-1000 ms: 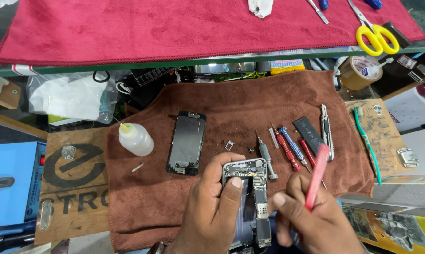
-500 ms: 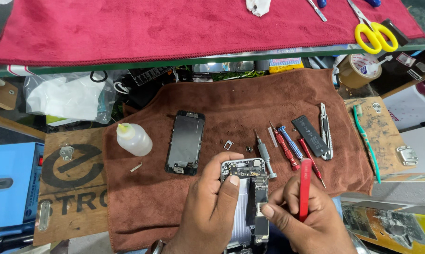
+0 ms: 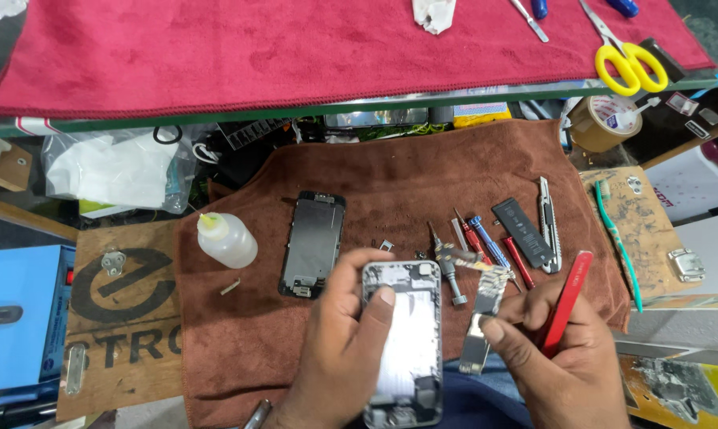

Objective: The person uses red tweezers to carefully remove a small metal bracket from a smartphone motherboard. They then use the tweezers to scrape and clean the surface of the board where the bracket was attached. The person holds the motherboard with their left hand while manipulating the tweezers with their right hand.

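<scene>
Near bench edge: left hand [image 3: 335,342] has its fingers wrapped round an opened phone shell [image 3: 403,342].
Right hand [image 3: 561,357]: fingers pinch a lifted-out circuit board [image 3: 484,322], red tweezers [image 3: 565,302] tucked in the same grip.
Brown towel [image 3: 391,171], middle: detached screen [image 3: 312,243], screwdrivers [image 3: 474,238], battery [image 3: 523,232].
Far edge: yellow scissors [image 3: 629,63] on the red cloth [image 3: 256,48].

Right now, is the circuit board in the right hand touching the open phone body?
Apart. The head view shows brown towel between the circuit board, pinched by the right hand, and the phone body held by the left hand.
</scene>
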